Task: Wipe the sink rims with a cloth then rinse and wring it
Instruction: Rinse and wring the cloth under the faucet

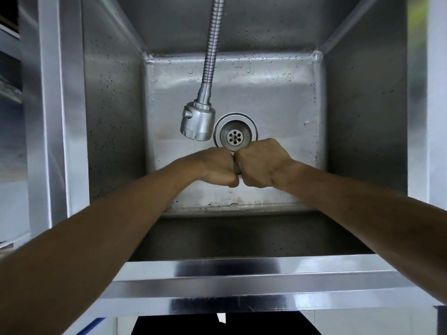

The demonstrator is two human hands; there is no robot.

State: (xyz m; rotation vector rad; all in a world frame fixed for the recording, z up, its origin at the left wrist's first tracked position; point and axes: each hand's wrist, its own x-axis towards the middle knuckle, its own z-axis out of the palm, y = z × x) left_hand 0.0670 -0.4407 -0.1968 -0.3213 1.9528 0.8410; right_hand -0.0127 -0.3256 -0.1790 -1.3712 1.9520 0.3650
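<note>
Both my fists meet over the middle of a deep steel sink (pixel 242 269). My left hand (pixel 216 169) and my right hand (pixel 262 163) each grip an end of a twisted grey cloth (pixel 236 167). Only a thin strip of that cloth shows between the knuckles; the rest is hidden inside the fists. The drain (pixel 235 132) lies just beyond the hands on the basin floor. A flexible metal faucet hose ends in a spray head (pixel 197 123) left of the drain, with no water visibly running.
The sink's walls rise steeply on all sides, speckled with water drops. Its near rim is a wide shiny band in front of me; the left rim (pixel 52 117) runs alongside a shelf unit at the far left.
</note>
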